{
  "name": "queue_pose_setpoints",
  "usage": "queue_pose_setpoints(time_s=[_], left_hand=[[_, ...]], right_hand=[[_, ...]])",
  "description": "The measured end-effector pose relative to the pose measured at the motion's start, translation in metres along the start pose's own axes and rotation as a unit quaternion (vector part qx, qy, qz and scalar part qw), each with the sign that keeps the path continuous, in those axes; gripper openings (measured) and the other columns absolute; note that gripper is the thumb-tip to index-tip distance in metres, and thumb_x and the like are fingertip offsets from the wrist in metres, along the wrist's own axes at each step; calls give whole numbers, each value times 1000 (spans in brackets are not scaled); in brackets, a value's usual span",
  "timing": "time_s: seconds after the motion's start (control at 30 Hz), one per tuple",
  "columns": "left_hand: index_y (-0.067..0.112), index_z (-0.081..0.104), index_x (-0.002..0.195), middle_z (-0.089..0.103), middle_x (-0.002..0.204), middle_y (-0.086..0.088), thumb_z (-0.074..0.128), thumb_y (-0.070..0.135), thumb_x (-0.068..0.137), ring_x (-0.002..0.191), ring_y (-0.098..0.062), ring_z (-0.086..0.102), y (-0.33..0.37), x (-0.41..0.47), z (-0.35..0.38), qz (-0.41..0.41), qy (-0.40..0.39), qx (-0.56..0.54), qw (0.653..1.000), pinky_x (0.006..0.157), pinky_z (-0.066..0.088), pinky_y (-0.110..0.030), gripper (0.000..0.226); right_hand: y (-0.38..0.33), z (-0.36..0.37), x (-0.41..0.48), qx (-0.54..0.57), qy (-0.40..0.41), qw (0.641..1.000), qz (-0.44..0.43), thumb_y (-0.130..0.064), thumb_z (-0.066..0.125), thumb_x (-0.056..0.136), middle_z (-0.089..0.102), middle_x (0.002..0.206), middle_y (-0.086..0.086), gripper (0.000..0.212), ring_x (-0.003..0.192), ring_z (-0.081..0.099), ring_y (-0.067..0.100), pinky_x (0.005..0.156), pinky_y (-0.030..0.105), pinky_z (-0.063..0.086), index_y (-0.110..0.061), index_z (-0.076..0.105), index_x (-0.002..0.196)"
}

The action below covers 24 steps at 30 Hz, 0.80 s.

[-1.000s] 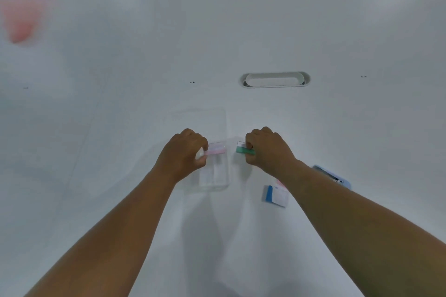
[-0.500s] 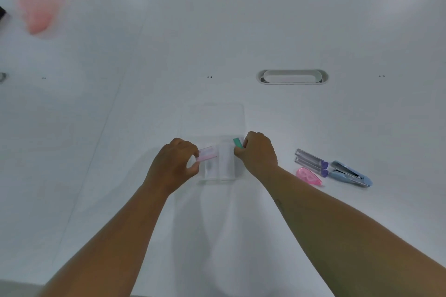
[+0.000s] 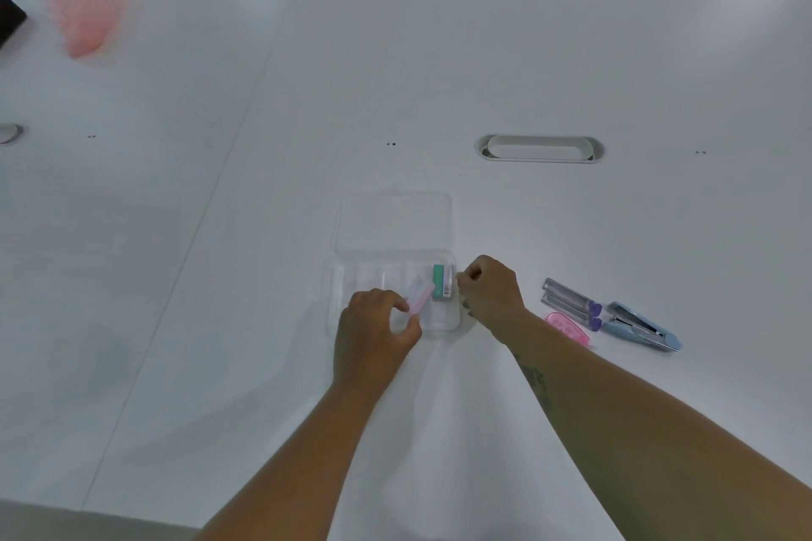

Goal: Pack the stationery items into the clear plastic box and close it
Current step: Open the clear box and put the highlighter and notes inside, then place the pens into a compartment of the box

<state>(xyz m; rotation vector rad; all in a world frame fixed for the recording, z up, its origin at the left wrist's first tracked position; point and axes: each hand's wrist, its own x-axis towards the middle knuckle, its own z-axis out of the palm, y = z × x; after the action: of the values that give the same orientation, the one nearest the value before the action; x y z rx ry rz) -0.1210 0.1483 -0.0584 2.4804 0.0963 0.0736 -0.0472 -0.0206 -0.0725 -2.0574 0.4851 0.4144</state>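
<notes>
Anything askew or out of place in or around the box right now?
Only the pink item in the left hand: it lies tilted across the clear box, not yet seated. The green eraser sits straight at the right end, beside the right hand. Nothing spilled or damaged.

A plain white tabletop [image 3: 439, 57] is seen throughout. The box [image 3: 351, 277] is clear and colourless. A green-and-white eraser [image 3: 442, 281] is shown inside it, and a pale pink item [image 3: 421, 299] beside that. At right, two clear tubes with purple caps [image 3: 571, 303], a pink dispenser [image 3: 569, 327] and a light blue stapler [image 3: 643, 326] are seen. Upper left, translucent pink plastic [image 3: 88, 13] is visible.
</notes>
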Motion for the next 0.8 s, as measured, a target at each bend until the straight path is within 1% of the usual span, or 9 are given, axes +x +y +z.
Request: queue_pose_setpoints(time_s=[0.1, 0.2, 0.3, 0.37, 0.47, 0.6, 0.67, 0.73, 0.8], left_hand=[[22, 62, 79, 62, 81, 10, 74, 27, 73, 83, -11, 51, 14, -9, 18, -29, 6, -10, 1000, 72, 45, -28, 14], [22, 61, 76, 60, 78, 10, 73, 30, 73, 83, -12, 50, 25, -13, 32, -49, 17, -7, 999, 70, 40, -26, 15], [24, 60, 76, 59, 78, 12, 71, 33, 74, 85, -12, 50, 34, -13, 42, -70, 29, -7, 997, 70, 41, -27, 15], [24, 59, 79, 61, 80, 11, 71, 37, 74, 88, -14, 49, 38, -13, 46, -74, 33, 6, 997, 71, 44, -29, 18], [23, 60, 87, 63, 87, 8, 74, 46, 72, 93, -16, 50, 36, -11, 53, -69, 36, 35, 996, 72, 48, -32, 30], [20, 63, 95, 66, 95, 5, 74, 48, 73, 102, -20, 48, 35, -6, 61, -74, 25, 53, 996, 74, 52, -36, 38], [19, 64, 97, 67, 95, 5, 73, 49, 74, 104, -21, 47, 37, -4, 62, -64, 20, 64, 996, 74, 52, -36, 39], [19, 65, 99, 67, 96, 6, 71, 51, 75, 104, -20, 45, 42, -2, 67, -59, 11, 75, 995, 74, 51, -35, 40], [19, 65, 102, 67, 99, 6, 69, 54, 76, 105, -20, 45, 49, 2, 73, -56, 1, 81, 995, 74, 51, -33, 43]], right_hand=[[1, -9, 10, 23, 9, 1000, 8, -19, 55, 84, 68, 88, 13, 14, 84, 67, 37, 76, 54, 58, -15, 54, 71], [0, -19, 18, 22, 13, 1000, 4, -22, 56, 84, 68, 89, 12, 14, 84, 67, 36, 78, 52, 59, -14, 55, 73], [3, -26, 23, 5, 9, 1000, -4, -23, 55, 85, 68, 89, 11, 15, 84, 67, 34, 78, 47, 59, -9, 58, 79], [7, -31, 25, -18, 14, 1000, -14, -24, 54, 87, 67, 87, 9, 17, 83, 67, 32, 76, 44, 57, -8, 59, 82], [14, -41, 26, -46, 26, 998, -39, -23, 53, 89, 66, 85, 7, 17, 81, 65, 28, 74, 40, 56, -8, 60, 84], [24, -63, 26, -63, 51, 994, -71, -19, 52, 87, 66, 80, 9, 17, 68, 54, 20, 62, 31, 47, -6, 59, 79], [28, -74, 24, -74, 63, 992, -84, -19, 52, 87, 65, 75, 8, 17, 65, 53, 20, 60, 32, 46, -7, 58, 76], [35, -87, 22, -81, 69, 991, -86, -20, 52, 87, 63, 71, 5, 17, 62, 58, 21, 60, 37, 50, -9, 57, 76], [44, -101, 19, -123, 80, 985, -91, -21, 51, 89, 62, 70, 2, 18, 60, 59, 20, 59, 35, 48, -9, 57, 78]])
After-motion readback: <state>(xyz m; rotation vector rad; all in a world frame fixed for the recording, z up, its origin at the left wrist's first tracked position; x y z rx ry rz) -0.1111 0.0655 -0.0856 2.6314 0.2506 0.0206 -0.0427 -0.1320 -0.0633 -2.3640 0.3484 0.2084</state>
